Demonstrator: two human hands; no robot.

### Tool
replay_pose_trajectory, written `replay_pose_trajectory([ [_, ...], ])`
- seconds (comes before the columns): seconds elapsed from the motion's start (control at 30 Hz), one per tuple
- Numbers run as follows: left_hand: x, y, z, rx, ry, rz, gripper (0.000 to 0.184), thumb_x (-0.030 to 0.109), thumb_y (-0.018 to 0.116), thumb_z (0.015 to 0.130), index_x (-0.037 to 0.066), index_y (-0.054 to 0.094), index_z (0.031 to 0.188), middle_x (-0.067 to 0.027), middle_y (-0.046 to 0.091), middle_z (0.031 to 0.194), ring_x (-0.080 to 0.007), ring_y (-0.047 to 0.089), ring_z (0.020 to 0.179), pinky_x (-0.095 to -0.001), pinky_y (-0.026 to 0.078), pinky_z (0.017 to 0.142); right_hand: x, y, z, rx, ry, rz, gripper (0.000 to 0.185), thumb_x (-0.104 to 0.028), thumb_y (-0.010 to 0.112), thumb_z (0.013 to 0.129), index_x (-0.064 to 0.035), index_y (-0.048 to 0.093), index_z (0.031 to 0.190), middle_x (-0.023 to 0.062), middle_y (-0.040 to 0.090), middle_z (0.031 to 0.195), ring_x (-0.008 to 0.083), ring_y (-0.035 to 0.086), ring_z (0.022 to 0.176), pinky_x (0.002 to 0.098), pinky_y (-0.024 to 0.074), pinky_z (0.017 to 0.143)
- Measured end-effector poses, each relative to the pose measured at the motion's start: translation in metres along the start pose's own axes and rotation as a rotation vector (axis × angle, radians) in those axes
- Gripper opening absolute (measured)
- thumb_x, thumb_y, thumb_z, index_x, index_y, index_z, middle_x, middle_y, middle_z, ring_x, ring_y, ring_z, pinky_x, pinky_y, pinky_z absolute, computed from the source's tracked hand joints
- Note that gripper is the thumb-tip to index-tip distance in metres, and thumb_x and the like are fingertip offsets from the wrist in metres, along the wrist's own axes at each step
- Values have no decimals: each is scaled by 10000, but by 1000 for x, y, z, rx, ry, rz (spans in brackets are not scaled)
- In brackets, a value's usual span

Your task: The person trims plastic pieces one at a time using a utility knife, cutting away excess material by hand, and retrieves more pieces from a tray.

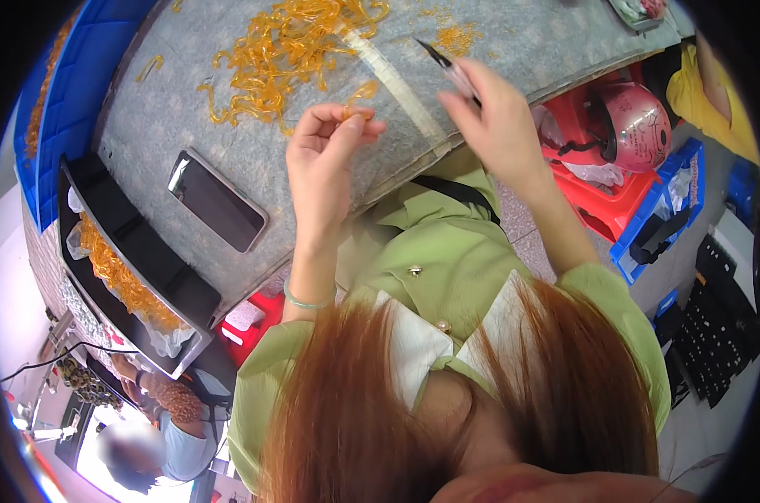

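My left hand (pixel 325 163) is closed, thumb and fingers pinching a small translucent orange plastic piece (pixel 364 90) with a curved end. In my right hand (pixel 504 126) is a craft knife (pixel 457 77), its dark pointed blade aimed up and to the left, apart from the piece. Beyond my left hand lies a tangled heap of similar orange curved pieces (pixel 292 50) on the grey table (pixel 229 159). Small orange scraps (pixel 455 39) are scattered near the knife tip.
A phone (pixel 217 199) lies left of my left hand. A black bin (pixel 132 222) with bagged orange pieces and a blue crate (pixel 74 101) stand at the left. At the right are a pink helmet (pixel 640 126) and a red stool (pixel 606 201). Another person (pixel 187 444) sits at lower left.
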State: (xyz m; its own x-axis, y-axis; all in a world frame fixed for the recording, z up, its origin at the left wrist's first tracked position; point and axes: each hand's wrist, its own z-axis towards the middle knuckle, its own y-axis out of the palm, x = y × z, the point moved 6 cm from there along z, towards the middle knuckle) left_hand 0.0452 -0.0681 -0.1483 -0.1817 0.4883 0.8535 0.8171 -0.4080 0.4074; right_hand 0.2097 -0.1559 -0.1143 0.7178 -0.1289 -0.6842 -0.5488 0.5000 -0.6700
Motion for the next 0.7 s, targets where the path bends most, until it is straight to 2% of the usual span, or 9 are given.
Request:
replay_pose_trajectory([
  [0.07, 2, -3, -1, -30, -83, -226, 146, 9, 550, 851, 28, 534, 995, -120, 619, 901, -203, 630, 790, -290, 490, 732, 7, 15, 31, -100, 4, -30, 295, -138, 624, 808, -24, 545, 1069, 101, 600, 795, 203, 558, 599, 260, 423, 506],
  [0.17, -6, -8, -2, -95, -157, -298, 201, 23, 511, 858, 55, 499, 1056, -137, 588, 1005, -221, 603, 903, -325, 496, 776, -2, 36, 77, -228, 188, -98, 224, -208, 556, 856, -3, 479, 901, 203, 552, 811, 386, 556, 752, 428, 443, 632],
  [0.27, -6, -2, -6, -112, -251, -373, 232, 14, 516, 844, 52, 494, 1071, -98, 564, 1030, -217, 572, 954, -343, 486, 779, 10, 60, 98, -208, 138, -124, 228, -185, 572, 841, 6, 469, 910, 207, 562, 802, 385, 548, 732, 424, 429, 612],
  [0.4, -10, -3, -5, -229, -307, -533, 228, 3, 479, 840, 55, 513, 1060, -103, 536, 1098, -235, 542, 981, -367, 459, 823, 22, 55, 97, -248, 340, 184, 204, -152, 569, 833, 21, 486, 902, 206, 563, 804, 382, 550, 742, 433, 438, 641],
  [0.47, -12, -5, 0, -262, -344, -629, 210, 18, 486, 848, 56, 521, 1052, -87, 545, 1065, -206, 544, 942, -336, 449, 797, 16, 39, 83, -276, 476, 415, 183, -134, 552, 837, 30, 502, 903, 206, 561, 820, 378, 554, 755, 437, 444, 664],
  [0.5, -14, -5, 1, -277, -365, -677, 201, 25, 489, 852, 57, 526, 1048, -79, 549, 1049, -191, 544, 923, -321, 444, 784, 18, 38, 72, -326, 503, 562, 196, -136, 576, 830, 19, 519, 934, 155, 572, 800, 272, 520, 672, 355, 402, 582],
  [0.57, -14, -10, 10, -186, -238, -306, 173, 64, 521, 859, 50, 558, 1028, -49, 567, 983, -139, 534, 869, -272, 427, 750, 24, 38, 49, -420, 551, 859, 239, -141, 623, 817, -1, 553, 996, 53, 596, 758, 59, 452, 506, 191, 319, 417],
  [0.67, 5, 1, 13, -60, -12, 256, 137, 94, 587, 839, 18, 609, 950, -15, 576, 841, -88, 499, 722, -223, 412, 655, 13, 29, 18, -483, 721, 967, 235, -156, 657, 802, -10, 567, 962, -15, 558, 704, -3, 366, 463, 165, 247, 386],
  [0.7, 13, 6, 13, -20, 71, 446, 132, 100, 612, 827, 3, 627, 917, -6, 577, 786, -76, 484, 661, -210, 408, 616, 15, 28, 11, -547, 695, 954, 204, -151, 650, 799, -20, 581, 941, -27, 541, 673, 3, 369, 457, 169, 245, 388],
])
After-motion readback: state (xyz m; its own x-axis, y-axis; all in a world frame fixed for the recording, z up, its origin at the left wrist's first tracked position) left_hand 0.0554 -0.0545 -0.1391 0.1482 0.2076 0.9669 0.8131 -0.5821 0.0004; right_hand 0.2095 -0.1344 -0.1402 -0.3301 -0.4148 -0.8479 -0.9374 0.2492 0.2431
